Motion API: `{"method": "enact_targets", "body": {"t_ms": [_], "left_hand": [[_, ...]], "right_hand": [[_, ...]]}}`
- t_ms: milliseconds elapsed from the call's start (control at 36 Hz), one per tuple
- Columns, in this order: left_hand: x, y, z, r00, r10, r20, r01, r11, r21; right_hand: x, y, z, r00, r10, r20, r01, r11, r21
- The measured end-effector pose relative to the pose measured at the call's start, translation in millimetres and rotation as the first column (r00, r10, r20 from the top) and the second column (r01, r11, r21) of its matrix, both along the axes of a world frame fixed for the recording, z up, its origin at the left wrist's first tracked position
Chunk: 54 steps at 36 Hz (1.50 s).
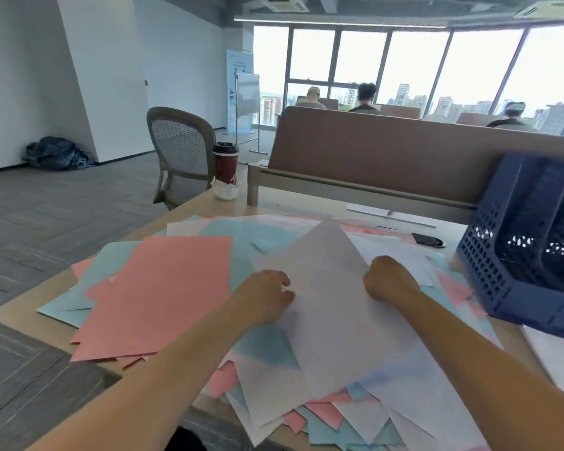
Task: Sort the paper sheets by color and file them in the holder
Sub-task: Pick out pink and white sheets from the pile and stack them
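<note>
A loose heap of pink, light blue and white paper sheets covers the wooden table (pixel 209 203). A large pink sheet (pixel 157 288) lies on top at the left. A white sheet (pixel 326 281) is tilted up in the middle of the heap. My left hand (pixel 264 297) pinches its left edge. My right hand (pixel 391 281) is closed on its right edge. A dark blue perforated plastic file holder (pixel 528 249) stands at the right of the table, with no sheets visible in it.
A red paper cup with a black lid (pixel 226 164) stands on a crumpled tissue at the table's far left corner. A dark phone (pixel 428 239) and a white pad lie near the brown desk divider (pixel 404 157). An office chair (pixel 181 151) stands beyond. People sit by the windows.
</note>
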State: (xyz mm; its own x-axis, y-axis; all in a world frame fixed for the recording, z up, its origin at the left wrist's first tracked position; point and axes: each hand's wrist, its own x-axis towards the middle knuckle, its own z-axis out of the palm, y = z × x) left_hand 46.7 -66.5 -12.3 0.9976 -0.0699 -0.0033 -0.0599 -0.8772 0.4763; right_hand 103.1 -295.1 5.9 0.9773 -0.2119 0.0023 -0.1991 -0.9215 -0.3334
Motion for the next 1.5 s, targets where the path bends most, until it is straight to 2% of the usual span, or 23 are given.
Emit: {"method": "enact_targets", "body": {"t_ms": [139, 444, 694, 917, 1111, 1194, 1500], "left_hand": [[0.8, -31.9, -5.2, 0.998, -0.05, -0.036, 0.051, 0.999, 0.01], [4.1, -49.4, -10.4, 0.998, -0.051, -0.039, 0.053, 0.996, 0.068], [4.8, -49.7, -8.4, 0.998, -0.04, -0.048, 0.042, 0.998, 0.043], [-2.5, -48.5, -1.7, 0.999, 0.005, -0.042, -0.006, 1.0, -0.013], [-21.0, -45.1, 6.9, 0.999, 0.012, -0.031, -0.013, 1.0, -0.017], [-29.8, -44.6, 10.5, 1.0, 0.021, -0.019, -0.021, 1.0, -0.019], [-31.8, -37.8, 14.2, 0.991, 0.13, -0.019, -0.131, 0.99, -0.054]], "right_hand": [[-10.2, -35.1, -10.1, 0.996, 0.038, -0.075, -0.044, 0.996, -0.078], [-14.1, -38.5, -16.3, 0.991, 0.1, -0.086, -0.11, 0.985, -0.132], [-15.7, -41.4, -21.8, 0.995, 0.077, -0.068, -0.082, 0.993, -0.088], [-20.7, -47.1, -19.8, 0.983, 0.18, -0.04, -0.178, 0.982, 0.057], [-41.2, -53.3, -10.7, 0.966, 0.255, -0.048, -0.251, 0.965, 0.082], [-50.8, -55.9, -6.7, 0.96, 0.279, -0.007, -0.276, 0.953, 0.127], [-53.8, -62.4, 2.0, 0.93, 0.359, 0.08, -0.365, 0.927, 0.088]]}}
